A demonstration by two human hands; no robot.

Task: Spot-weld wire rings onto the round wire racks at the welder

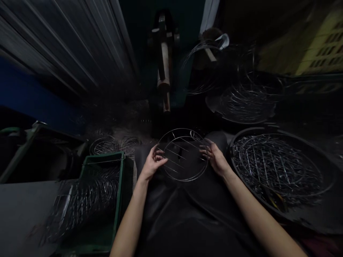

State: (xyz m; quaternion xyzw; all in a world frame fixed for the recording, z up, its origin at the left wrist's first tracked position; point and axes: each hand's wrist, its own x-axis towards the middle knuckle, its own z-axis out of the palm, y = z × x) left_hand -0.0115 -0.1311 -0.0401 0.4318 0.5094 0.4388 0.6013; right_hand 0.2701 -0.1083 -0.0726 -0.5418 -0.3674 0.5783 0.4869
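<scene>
From the head view, a round wire rack (177, 154) sits at about 12 o'clock from the person's forearms, above a black cloth (187, 221) over the lap. Being round, it has no long axis of its own, but its straight cross wires run roughly from 9 to 3 o'clock, dipping slightly to the right, and their ends jut past the ring on the left. The left hand (153, 163) is clamped on the rack's 9 o'clock edge, nearest those wire ends, and the right hand (214, 157) is clamped on its 3 o'clock edge. The hands stand well apart, with the rack spanning the gap. Just beyond the right hand, at 3 o'clock, a black plastic tub (230, 153) holds a heap of similar racks. A green plastic crate (119, 200) at 8 o'clock holds more, and a dark basin (241, 120) at 1 o'clock holds another pile.
</scene>
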